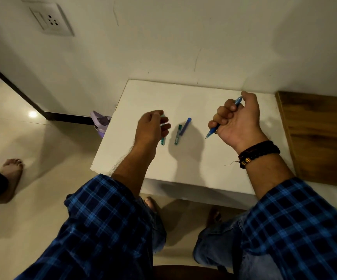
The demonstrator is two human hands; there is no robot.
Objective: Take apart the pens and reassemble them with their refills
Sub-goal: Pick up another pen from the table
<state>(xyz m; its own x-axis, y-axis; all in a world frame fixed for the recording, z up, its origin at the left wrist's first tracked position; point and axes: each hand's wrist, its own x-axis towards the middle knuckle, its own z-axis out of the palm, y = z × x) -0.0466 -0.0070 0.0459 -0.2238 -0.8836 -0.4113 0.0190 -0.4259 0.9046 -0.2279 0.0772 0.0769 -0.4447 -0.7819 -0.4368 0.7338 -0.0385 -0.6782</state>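
Head view: I see the right hand (238, 118) fisted round a blue pen (212, 132), tip down, over the white table (204, 162). The blurred left hand (152, 126) pinches a teal pen part (163, 141). Between them a green piece (177, 135) and a blue piece (185, 126) lie side by side. A wooden panel (321, 138) flanks the table's right.

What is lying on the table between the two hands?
Head view: two loose pen parts lie on the white table between the left hand and the right hand, a green piece and a blue piece close beside it.
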